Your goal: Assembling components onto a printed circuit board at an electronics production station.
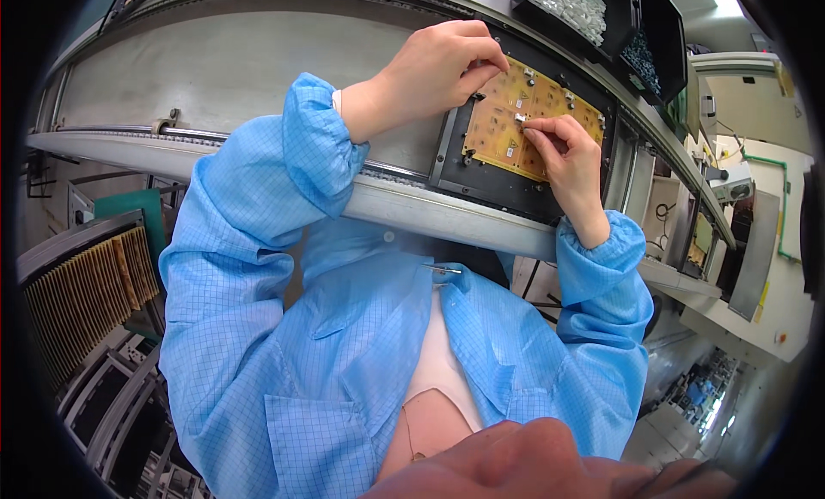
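Observation:
A yellow circuit board [494,134] lies in a black carrier frame [494,195], with several small parts standing along its edges. My right hand [569,159] reaches over the board's near side, thumb and forefinger pinched on a small white connector-like part [521,118] at the board's middle. Whether that part touches the board I cannot tell. Over the board's far left corner is my left hand [447,65], with thumb and fingertips brought together. Anything between those fingertips is too small or hidden to make out.
Beyond the carrier stand a black bin of small white parts [574,7] and a black bin of dark bluish parts [640,56]. A metal conveyor rail [412,198] runs between me and the board. At the left is a rack of upright brown boards [86,280].

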`<state>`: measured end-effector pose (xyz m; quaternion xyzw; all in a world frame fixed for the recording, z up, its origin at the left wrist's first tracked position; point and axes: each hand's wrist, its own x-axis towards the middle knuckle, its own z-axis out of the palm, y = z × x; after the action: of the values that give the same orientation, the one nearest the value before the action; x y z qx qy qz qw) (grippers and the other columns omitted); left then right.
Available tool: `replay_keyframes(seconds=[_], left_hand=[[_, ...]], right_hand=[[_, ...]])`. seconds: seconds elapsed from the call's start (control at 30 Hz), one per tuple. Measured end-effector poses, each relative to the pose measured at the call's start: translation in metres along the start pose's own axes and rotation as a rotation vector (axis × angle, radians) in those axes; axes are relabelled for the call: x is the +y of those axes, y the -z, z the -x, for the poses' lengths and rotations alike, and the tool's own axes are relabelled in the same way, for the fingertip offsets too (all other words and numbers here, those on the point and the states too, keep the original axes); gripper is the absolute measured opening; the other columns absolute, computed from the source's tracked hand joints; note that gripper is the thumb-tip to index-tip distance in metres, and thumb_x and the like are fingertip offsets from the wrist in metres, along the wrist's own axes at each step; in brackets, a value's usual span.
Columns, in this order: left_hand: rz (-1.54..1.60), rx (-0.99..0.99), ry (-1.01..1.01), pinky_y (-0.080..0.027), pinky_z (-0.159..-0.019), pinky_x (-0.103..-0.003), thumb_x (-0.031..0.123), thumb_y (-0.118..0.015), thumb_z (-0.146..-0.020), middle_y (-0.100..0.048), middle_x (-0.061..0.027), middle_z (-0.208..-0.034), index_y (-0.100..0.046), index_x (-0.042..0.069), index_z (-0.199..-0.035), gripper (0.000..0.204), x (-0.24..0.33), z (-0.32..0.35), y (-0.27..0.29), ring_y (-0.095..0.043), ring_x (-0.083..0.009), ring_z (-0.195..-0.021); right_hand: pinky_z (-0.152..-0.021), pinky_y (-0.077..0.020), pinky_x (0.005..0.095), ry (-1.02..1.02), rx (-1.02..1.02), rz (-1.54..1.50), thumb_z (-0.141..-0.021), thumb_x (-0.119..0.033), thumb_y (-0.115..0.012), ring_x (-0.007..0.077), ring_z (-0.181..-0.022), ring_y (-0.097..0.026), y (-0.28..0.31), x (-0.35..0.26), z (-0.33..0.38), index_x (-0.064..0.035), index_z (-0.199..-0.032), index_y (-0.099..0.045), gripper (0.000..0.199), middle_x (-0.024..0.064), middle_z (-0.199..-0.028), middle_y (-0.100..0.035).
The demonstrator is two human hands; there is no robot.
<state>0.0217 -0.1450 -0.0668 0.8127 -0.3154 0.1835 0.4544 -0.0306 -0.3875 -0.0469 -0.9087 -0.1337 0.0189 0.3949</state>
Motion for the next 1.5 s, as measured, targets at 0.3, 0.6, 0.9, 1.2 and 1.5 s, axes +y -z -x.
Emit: replay_keyframes(seconds=[0.3,0.6,0.9,1.2,1.5], left_hand=[[-0.024,-0.012,-0.039,-0.054,-0.074,-0.035,0.009,-0.067,-0.089,-0.065,-0.0096,-0.092,-0.071,0.003,-0.096,0.010,-0.002,0.005,0.004,-0.066,-0.0273,-0.084],[-0.026,-0.030,-0.040,-0.054,-0.073,-0.035,0.010,-0.067,-0.089,-0.065,-0.0095,-0.091,-0.071,0.003,-0.096,0.011,-0.004,0.006,0.005,-0.066,-0.0265,-0.083],[-0.038,-0.046,-0.044,-0.055,-0.072,-0.035,0.011,-0.067,-0.091,-0.065,-0.0092,-0.092,-0.071,0.003,-0.096,0.011,-0.006,0.006,0.006,-0.066,-0.0258,-0.082],[-0.035,-0.070,-0.041,-0.055,-0.071,-0.035,0.011,-0.066,-0.091,-0.065,-0.0097,-0.092,-0.071,0.002,-0.096,0.011,-0.011,0.005,0.012,-0.067,-0.0261,-0.083],[-0.342,0.226,-0.221,-0.054,-0.072,-0.036,0.003,-0.072,-0.080,-0.065,-0.0060,-0.088,-0.071,0.010,-0.093,0.015,-0.010,-0.001,0.065,-0.064,-0.0265,-0.083]], right_hand=[[-0.069,-0.0503,0.0221,0.036,0.029,0.045,-0.089,-0.001,-0.069,0.0108,-0.077,-0.064,-0.004,-0.004,0.000,0.0017,-0.097,-0.072,0.009,0.0059,-0.088,-0.066],[-0.069,-0.0516,0.0234,0.180,0.045,0.137,-0.088,0.001,-0.068,0.0134,-0.078,-0.065,-0.004,0.002,-0.002,0.0007,-0.097,-0.071,0.009,0.0071,-0.092,-0.067],[-0.071,-0.0538,0.0253,0.249,0.057,0.158,-0.088,0.003,-0.067,0.0159,-0.079,-0.067,-0.002,0.008,-0.001,0.0008,-0.096,-0.071,0.009,0.0083,-0.093,-0.067],[-0.070,-0.0524,0.0337,0.574,0.044,0.353,-0.080,0.005,-0.071,0.0272,-0.082,-0.062,0.003,0.004,-0.012,-0.0002,-0.094,-0.069,0.015,0.0102,-0.090,-0.062],[-0.072,-0.0516,0.0353,0.580,-0.111,0.265,-0.083,0.006,-0.067,0.0305,-0.084,-0.062,0.023,0.009,-0.012,-0.0003,-0.099,-0.067,0.017,0.0131,-0.092,-0.062]])
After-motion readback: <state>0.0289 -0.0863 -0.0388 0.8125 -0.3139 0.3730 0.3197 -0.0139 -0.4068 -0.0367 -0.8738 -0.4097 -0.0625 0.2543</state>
